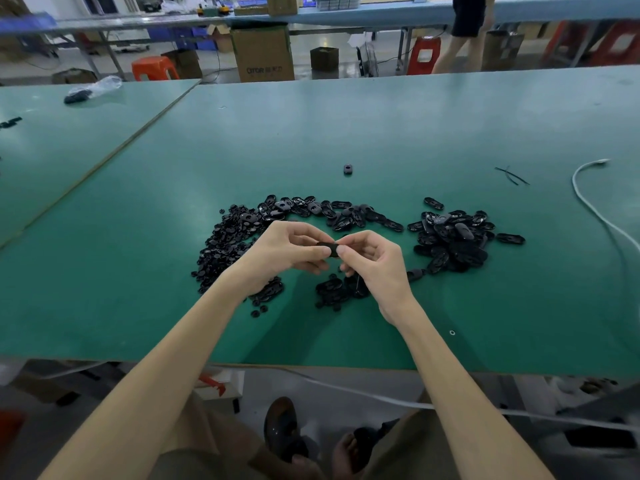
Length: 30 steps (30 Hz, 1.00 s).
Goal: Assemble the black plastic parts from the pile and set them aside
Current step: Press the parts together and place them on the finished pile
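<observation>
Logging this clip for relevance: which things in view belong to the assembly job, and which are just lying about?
Job: left hand and right hand, both pinching one black part; pile of small round pieces; row of oval pieces; heap on the right.
Lying about: white cable; black ties; plastic bag; cardboard box.

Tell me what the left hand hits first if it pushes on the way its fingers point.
The right hand, probably: the left hand points rightward, and both pinch the same black part between them.
</observation>
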Tool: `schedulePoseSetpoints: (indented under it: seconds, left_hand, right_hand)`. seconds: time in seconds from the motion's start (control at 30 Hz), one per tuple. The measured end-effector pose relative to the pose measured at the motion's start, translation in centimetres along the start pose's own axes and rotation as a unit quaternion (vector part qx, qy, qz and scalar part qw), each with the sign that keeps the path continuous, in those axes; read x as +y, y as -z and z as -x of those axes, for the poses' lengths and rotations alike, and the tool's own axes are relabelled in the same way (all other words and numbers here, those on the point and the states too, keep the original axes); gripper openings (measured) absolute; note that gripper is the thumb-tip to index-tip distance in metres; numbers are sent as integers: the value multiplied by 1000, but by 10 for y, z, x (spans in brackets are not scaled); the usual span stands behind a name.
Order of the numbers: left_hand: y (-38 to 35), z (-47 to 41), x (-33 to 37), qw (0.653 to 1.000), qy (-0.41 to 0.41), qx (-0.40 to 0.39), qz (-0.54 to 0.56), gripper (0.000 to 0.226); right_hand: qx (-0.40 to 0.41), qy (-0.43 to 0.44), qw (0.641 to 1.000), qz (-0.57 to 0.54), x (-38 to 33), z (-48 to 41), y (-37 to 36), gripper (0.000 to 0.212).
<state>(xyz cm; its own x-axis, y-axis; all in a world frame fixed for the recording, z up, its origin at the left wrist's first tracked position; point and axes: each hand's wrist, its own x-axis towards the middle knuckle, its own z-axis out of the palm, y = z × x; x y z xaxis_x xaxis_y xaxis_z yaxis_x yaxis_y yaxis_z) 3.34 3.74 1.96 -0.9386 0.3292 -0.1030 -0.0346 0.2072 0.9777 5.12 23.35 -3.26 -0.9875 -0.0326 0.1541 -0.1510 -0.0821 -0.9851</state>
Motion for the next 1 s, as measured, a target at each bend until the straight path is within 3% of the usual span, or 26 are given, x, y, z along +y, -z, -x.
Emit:
schedulePoseSetpoints:
  seconds: [0.43, 0.77, 0.9, 1.0]
  left_hand:
    - [11, -1, 16, 989, 41, -42, -139, 16]
    - [-7, 0, 22, 968, 10, 17, -252, 21]
    - [-13, -1, 23, 961, -1, 38, -273, 19]
    - [-7, 0, 26, 971, -2, 1, -238, 18]
  right_hand:
    - [-48, -11, 998, 37, -2, 0, -2, 8]
    - [-47, -20, 998, 48, 0, -1, -2, 14]
    - [-38, -23, 998, 49, 0, -1, -1, 13]
    - [-35, -18, 998, 51, 0, -1, 0, 13]
